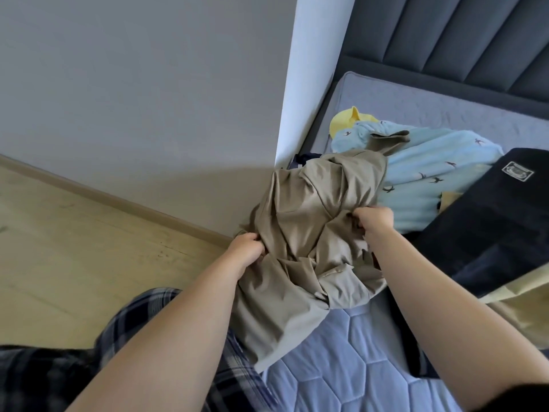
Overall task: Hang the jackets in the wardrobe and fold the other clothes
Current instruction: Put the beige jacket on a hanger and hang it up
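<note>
A crumpled khaki garment [309,221] hangs over the bed's edge, lifted between both hands. My left hand [248,248] grips its left edge. My right hand [374,221] pinches a bunch of its fabric on the right side. Behind it on the mattress lie a light blue top with small bird prints [430,171] and a yellow garment [346,121]. A dark navy garment with a patch label [490,221] lies to the right, and pale beige cloth [523,298] spreads below it.
The quilted blue mattress [350,358] fills the lower middle, with a dark padded headboard [463,40] at the back. A grey wall [148,99] and a wooden floor [74,248] are on the left. Plaid trousers [142,310] cover my legs.
</note>
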`<state>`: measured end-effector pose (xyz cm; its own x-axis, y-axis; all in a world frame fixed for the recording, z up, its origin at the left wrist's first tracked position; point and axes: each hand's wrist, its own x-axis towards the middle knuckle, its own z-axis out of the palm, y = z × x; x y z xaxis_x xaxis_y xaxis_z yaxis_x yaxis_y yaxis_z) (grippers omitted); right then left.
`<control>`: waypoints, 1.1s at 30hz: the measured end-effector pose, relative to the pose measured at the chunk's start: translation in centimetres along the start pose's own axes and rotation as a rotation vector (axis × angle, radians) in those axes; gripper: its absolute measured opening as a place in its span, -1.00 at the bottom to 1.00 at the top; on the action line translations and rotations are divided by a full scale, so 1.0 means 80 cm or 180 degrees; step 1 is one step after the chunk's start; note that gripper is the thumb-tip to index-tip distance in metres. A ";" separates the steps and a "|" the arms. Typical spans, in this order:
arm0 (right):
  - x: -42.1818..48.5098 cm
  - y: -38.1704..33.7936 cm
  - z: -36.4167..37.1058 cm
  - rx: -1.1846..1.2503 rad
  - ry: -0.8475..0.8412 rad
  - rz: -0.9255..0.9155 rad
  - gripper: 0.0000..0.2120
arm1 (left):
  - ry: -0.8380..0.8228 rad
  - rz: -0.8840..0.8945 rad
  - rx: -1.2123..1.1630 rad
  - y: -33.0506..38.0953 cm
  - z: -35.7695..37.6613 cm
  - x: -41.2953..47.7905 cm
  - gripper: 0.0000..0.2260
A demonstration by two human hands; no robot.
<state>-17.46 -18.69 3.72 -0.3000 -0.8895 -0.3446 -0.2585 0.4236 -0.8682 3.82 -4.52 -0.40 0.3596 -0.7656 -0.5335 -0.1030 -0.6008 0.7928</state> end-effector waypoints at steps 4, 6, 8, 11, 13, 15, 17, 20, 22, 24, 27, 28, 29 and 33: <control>-0.038 -0.028 0.004 -0.0592 -0.0366 -0.1144 -0.84 | -0.0052 -0.0364 -0.0138 0.004 -0.006 0.004 -0.73; -0.085 -0.044 0.013 -0.0988 -0.0855 -0.2353 -0.80 | 0.0064 -0.0692 -0.0442 0.008 -0.009 0.008 -0.79; -0.125 -0.044 0.028 -0.1551 -0.1640 -0.3457 -0.89 | 0.0225 -0.0840 -0.1250 0.009 -0.013 0.011 -0.76; -0.147 -0.028 0.041 -0.2186 -0.2321 -0.3432 -0.85 | 0.0575 -0.0808 -0.2370 0.007 -0.022 0.016 -0.70; -0.145 -0.020 0.043 -0.1721 -0.1964 -0.3051 -0.84 | 0.0792 -0.0816 -0.2747 0.007 -0.028 0.017 -0.68; -0.134 -0.016 0.044 -0.1233 -0.1161 -0.2695 -0.80 | 0.0746 -0.0682 -0.3017 0.010 -0.032 0.020 -0.61; -0.119 -0.012 0.045 -0.1487 -0.0723 -0.2507 -0.69 | 0.0477 -0.0430 -0.3213 0.016 -0.033 0.017 -0.49; -0.110 0.005 0.043 -0.2458 -0.1330 -0.2138 -0.45 | 0.0568 -0.0051 -0.2699 0.014 -0.029 0.017 -0.33; -0.108 0.015 0.041 -0.2685 -0.1723 -0.1959 -0.46 | 0.0757 -0.0026 -0.2275 0.008 -0.024 0.018 -0.22; -0.109 0.019 0.040 -0.2962 -0.1946 -0.2084 -0.59 | 0.0886 -0.0196 -0.2192 0.004 -0.021 0.019 -0.26; -0.115 0.013 0.036 -0.3451 -0.2939 -0.2072 -0.93 | 0.1233 -0.0427 -0.2285 0.003 -0.025 0.020 -0.47; -0.119 0.010 0.036 -0.3513 -0.3247 -0.1964 -0.76 | 0.1283 -0.0452 -0.2318 0.004 -0.027 0.020 -0.53; -0.120 0.007 0.037 -0.3451 -0.3337 -0.1960 -0.65 | 0.1294 -0.0488 -0.2355 0.005 -0.028 0.021 -0.58; -0.109 -0.013 0.048 -0.2819 -0.1328 -0.2831 -0.78 | 0.1062 -0.0643 -0.2587 0.013 -0.033 0.015 -0.69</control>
<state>-11.02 -12.02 6.23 0.5447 -0.8386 -0.0041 -0.7754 -0.5017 -0.3835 6.58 -5.44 0.57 0.5633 -0.4802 -0.6724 0.6334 -0.2715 0.7246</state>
